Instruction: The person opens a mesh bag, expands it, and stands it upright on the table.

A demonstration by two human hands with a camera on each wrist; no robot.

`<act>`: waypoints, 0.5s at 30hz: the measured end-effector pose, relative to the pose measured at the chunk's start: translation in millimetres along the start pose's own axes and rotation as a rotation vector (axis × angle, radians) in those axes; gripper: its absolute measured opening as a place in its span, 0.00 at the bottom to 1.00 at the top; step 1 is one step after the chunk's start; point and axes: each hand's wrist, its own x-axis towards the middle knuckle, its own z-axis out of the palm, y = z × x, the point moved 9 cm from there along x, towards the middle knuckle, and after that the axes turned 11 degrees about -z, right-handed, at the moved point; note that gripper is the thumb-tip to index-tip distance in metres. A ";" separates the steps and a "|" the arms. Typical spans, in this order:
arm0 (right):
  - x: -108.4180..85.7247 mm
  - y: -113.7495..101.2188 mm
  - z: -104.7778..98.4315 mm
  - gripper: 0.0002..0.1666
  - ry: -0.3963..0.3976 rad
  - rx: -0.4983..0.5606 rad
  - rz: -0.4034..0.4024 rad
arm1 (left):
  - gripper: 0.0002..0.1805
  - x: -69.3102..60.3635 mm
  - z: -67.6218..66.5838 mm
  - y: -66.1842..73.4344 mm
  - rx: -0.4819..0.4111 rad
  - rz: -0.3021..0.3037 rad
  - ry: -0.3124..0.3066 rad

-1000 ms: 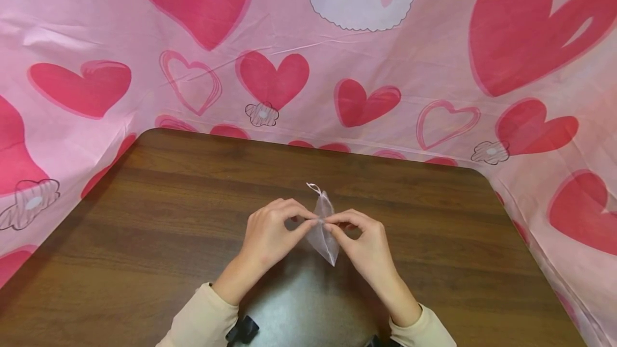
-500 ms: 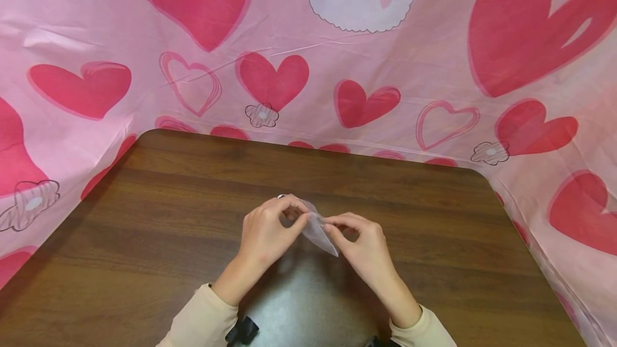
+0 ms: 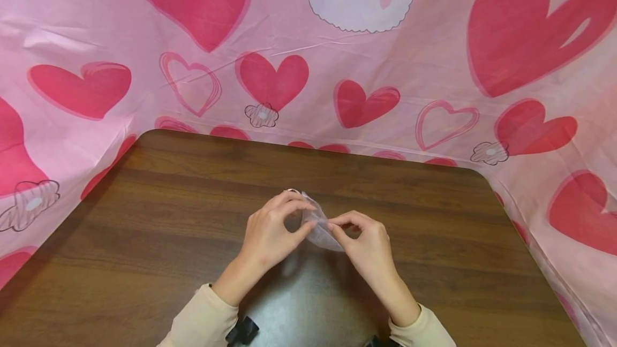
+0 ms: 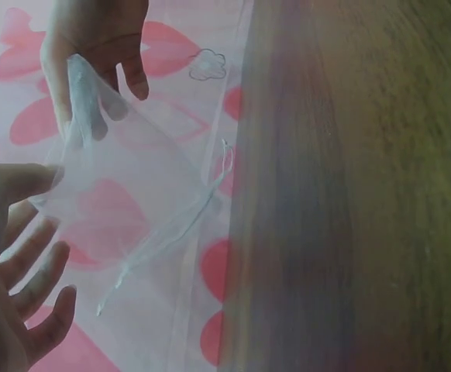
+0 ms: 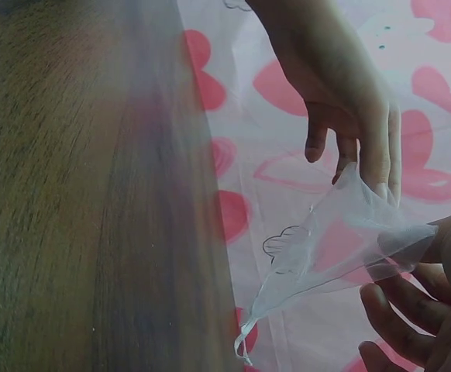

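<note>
A small sheer whitish organza drawstring pouch (image 3: 324, 238) is held above the table between both hands. My left hand (image 3: 271, 233) holds its left side between thumb and fingers, the fingertips slightly parted with the fabric between them. From the other side, my right hand (image 3: 370, 242) pinches the pouch with thumb and index finger. In the left wrist view the pouch (image 4: 144, 174) spreads into a see-through triangle, its thin white cord (image 4: 171, 230) along one edge. A looped cord end (image 5: 245, 341) hangs from a corner in the right wrist view. No contents show through the fabric.
Beneath the hands lies a dark wood-grain table (image 3: 183, 186) with rounded far corners. A pink cloth with red hearts (image 3: 275, 76) rises behind it and along both sides. Near the left sleeve is a black wrist mount (image 3: 243, 330).
The pouch has turned, its corded end swinging left behind my left hand and its lower tip rightward. My left fingers moved left, then back right, and now stand wider apart.
</note>
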 end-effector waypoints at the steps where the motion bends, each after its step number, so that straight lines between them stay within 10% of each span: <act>1: 0.0 -0.4 0.0 0.06 0.001 -0.005 -0.002 | 0.15 -0.3 0.5 1.1 0.004 0.014 -0.001; 15: -1.1 -5.9 4.0 0.07 -0.016 0.033 -0.068 | 0.06 -1.7 -2.3 4.8 0.016 0.045 0.039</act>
